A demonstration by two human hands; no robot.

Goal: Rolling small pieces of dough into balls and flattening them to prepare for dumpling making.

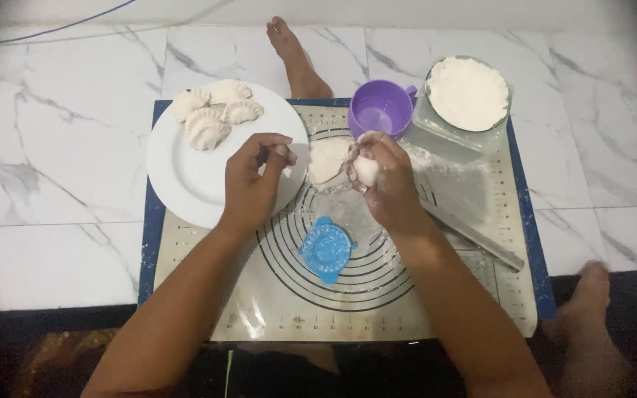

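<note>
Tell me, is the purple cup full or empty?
Nearly empty: the purple cup stands upright, and its bare bottom shows, perhaps under a little clear water.

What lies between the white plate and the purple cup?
In the head view, between the white plate and the purple cup, only bare baking mat shows.

The right hand point(385, 180) hides most of the dough piece point(366, 171) it grips

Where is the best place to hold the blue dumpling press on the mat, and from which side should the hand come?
Probably grip the blue dumpling press by its small tab at the near edge, from above and the person's side. It lies flat and open on the mat, so the round ribbed face offers little to pinch.
</note>
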